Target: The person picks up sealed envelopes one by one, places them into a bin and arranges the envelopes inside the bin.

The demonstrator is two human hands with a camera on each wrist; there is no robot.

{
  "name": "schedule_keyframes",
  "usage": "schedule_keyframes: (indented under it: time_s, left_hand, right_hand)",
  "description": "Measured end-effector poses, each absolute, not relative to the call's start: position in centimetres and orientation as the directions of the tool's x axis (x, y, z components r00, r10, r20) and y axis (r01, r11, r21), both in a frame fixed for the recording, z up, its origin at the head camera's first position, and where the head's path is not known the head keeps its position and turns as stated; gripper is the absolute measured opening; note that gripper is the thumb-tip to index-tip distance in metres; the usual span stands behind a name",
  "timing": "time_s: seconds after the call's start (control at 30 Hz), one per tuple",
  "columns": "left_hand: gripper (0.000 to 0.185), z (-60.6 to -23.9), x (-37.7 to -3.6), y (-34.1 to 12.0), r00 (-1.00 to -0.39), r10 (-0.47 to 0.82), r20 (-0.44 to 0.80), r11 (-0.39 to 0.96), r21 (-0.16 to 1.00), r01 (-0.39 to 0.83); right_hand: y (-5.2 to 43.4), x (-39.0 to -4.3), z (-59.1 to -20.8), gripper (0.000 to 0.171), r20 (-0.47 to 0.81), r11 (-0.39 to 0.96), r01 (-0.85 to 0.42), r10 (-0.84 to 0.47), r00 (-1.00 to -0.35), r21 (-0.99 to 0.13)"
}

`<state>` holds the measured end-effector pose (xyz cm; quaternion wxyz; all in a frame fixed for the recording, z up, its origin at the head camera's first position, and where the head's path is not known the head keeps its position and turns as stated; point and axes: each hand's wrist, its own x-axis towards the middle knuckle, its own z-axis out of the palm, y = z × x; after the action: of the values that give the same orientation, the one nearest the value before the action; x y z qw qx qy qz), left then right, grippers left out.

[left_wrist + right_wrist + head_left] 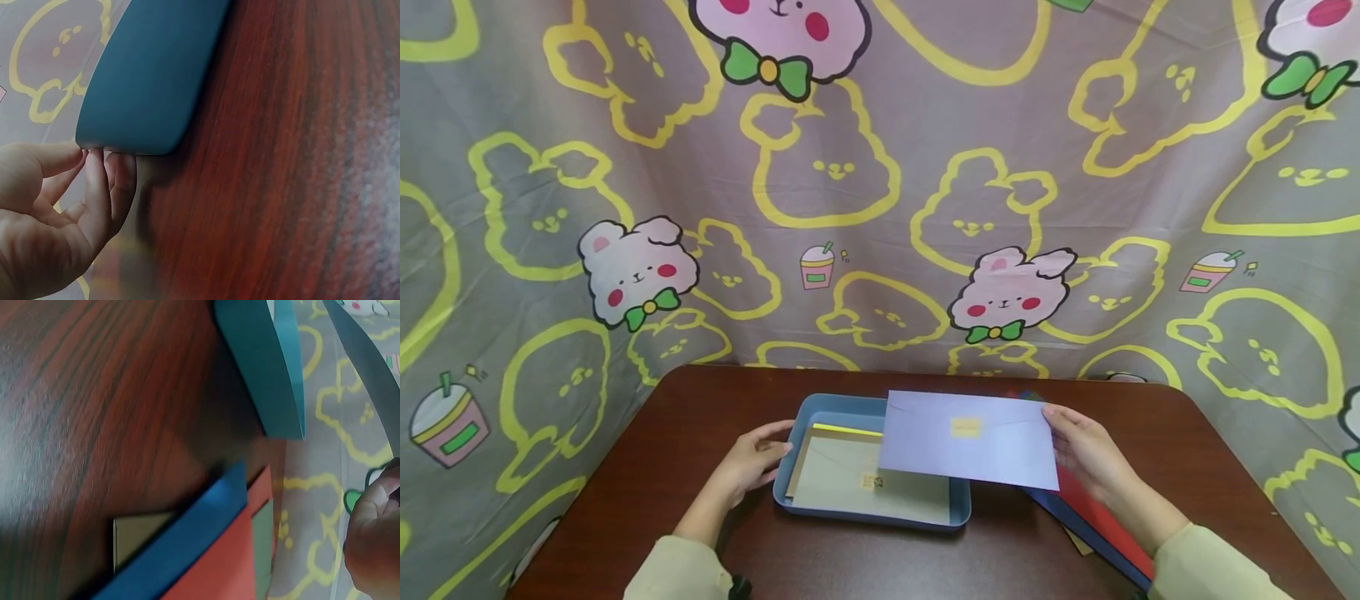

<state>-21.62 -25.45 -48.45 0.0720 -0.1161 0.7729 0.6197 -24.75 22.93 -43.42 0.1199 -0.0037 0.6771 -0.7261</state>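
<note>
1. The lavender envelope [967, 440] hangs flat above the blue tray's [790, 498] right half, its right edge pinched by the right hand [1086, 450].
2. The left hand [752, 461], fingers relaxed, touches the tray's left rim.
3. Inside lies 1 beige envelope [865, 482].
4. Stacked envelopes [1101, 525] lie right of the tray; bare table [647, 467] lies left.

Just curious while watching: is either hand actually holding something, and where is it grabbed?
The right hand holds a lavender envelope by its right edge, above the blue tray. The left hand only touches the tray's left rim.
</note>
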Motion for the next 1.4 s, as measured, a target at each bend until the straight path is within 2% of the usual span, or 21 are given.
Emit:
schedule_keyframes:
  time_s: [0.17,0.3,0.7,1.0,1.2,1.4]
  left_hand:
    - [0.043,-48.4,-21.6,-25.4,-0.965,-0.084,-0.248,0.205,0.944,-0.260]
    - [0.043,-48.3,-21.6,-25.4,-0.964,-0.088,-0.250,0.206,0.943,-0.263]
    - [0.043,-48.5,-21.5,-25.5,-0.968,-0.078,-0.237,0.200,0.948,-0.248]
    - [0.043,-48.4,-21.5,-25.5,-0.968,-0.080,-0.238,0.205,0.946,-0.250]
    - [0.043,-48.4,-21.6,-25.4,-0.969,-0.079,-0.235,0.207,0.947,-0.247]
    - [0.042,-48.3,-21.4,-25.3,-0.967,-0.081,-0.242,0.204,0.945,-0.254]
  right_hand:
    - [21.8,-24.8,-43.6,0.019,-0.146,-0.066,0.167,-0.243,-0.959,-0.984]
    - [20.6,-24.8,-43.8,0.019,-0.169,-0.069,0.190,-0.236,-0.957,-0.979]
    - [16.5,-24.8,-45.6,0.041,-0.206,-0.073,0.233,-0.274,-0.939,-0.970]
    - [14.4,-24.3,-46.4,0.037,-0.236,-0.076,0.266,-0.279,-0.931,-0.961]
    - [13.2,-24.5,-46.1,0.042,-0.255,-0.033,0.273,-0.260,-0.931,-0.961]
    - [12.1,-24.6,-45.9,0.044,-0.231,-0.032,0.254,-0.318,-0.919,-0.967]
